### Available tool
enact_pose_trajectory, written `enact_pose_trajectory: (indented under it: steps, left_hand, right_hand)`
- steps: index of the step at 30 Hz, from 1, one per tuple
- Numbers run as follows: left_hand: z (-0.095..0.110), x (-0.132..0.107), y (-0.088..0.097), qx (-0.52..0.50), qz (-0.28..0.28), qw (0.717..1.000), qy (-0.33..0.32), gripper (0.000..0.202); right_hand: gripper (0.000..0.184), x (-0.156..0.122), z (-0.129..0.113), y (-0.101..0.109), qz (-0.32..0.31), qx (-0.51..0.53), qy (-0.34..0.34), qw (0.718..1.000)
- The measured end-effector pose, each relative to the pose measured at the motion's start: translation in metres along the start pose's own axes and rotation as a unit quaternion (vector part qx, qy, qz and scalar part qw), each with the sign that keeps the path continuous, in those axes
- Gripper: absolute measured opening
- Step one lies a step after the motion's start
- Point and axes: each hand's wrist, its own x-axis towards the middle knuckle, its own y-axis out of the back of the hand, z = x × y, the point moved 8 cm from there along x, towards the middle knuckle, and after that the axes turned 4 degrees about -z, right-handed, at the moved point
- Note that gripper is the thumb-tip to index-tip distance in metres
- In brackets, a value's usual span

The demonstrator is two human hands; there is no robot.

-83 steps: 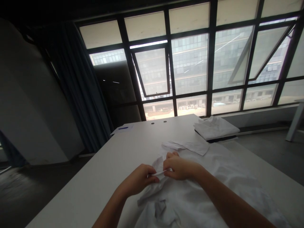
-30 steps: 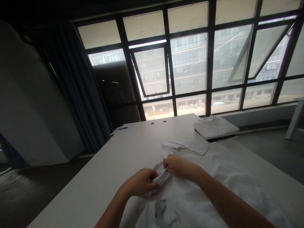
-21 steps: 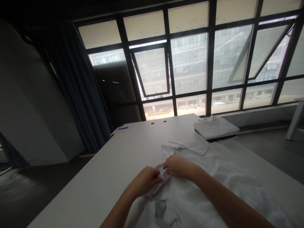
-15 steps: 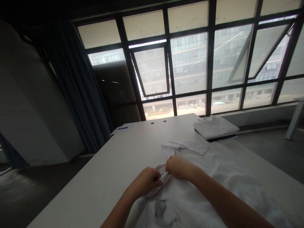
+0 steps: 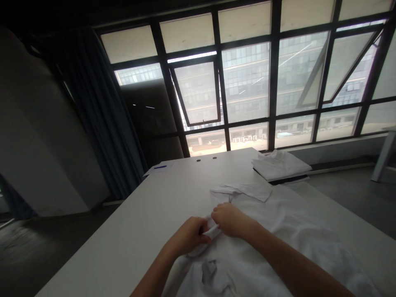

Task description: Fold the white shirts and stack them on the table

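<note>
Fingers [image 5: 201, 229] of left hand [image 5: 188, 236] curled tight, thumb against fingertips, pinching a small fold [image 5: 213, 232] of white garment [image 5: 287, 231]. Fingers [image 5: 216, 215] of right hand [image 5: 229, 218] bent and closed on the same fold from its far right side, knuckles up. Hands nearly touching, with only a short strip of cloth between them. Both forearms bare, reaching in from the near edge, the right one lying across the garment.

White garment spread wrinkled over the near right part of table [image 5: 133, 222], from the hands out toward the near right corner. Crumpled, shadowed bunch of it [image 5: 213, 274] just near of the hands. Flat collar-like piece [image 5: 247, 189] just beyond the right hand, lying level on the tabletop; hard to tell whether joined to the garment.

Farther right, at the far end of the table, folded white clothes [image 5: 280, 165] stacked on something dark and flat. Far left corner: sheet of paper [image 5: 159, 168] with a blue mark or pen on it, too small to tell which. Two small dark round spots [image 5: 198, 160] near the far edge, between paper and stack.

Beyond the table, large dark-framed window [image 5: 247, 82], one pane tilted open, office building outside. Dark curtain [image 5: 105, 115] to the left of it.
</note>
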Motion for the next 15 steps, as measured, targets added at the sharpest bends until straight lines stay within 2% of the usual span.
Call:
enact_pose_trajectory:
  steps: [3,6,11,15]
  left_hand:
    - [0.008,-0.001,-0.002,0.019,0.004,1.0,-0.02,0.02]
    - [0.016,0.0,-0.001,0.027,0.036,0.998,-0.04,0.021]
    - [0.015,0.006,-0.002,0.033,0.085,0.996,-0.015,0.022]
    - [0.015,0.01,-0.01,0.029,0.106,0.994,-0.011,0.02]
  right_hand:
    - [0.017,0.003,0.002,-0.002,0.013,0.012,-0.014,1.0]
    - [0.016,0.002,0.009,0.0,0.027,0.039,-0.029,0.998]
    - [0.024,-0.01,0.031,0.012,0.061,0.134,-0.029,0.989]
    - [0.023,-0.013,0.054,0.016,0.097,0.176,-0.095,0.975]
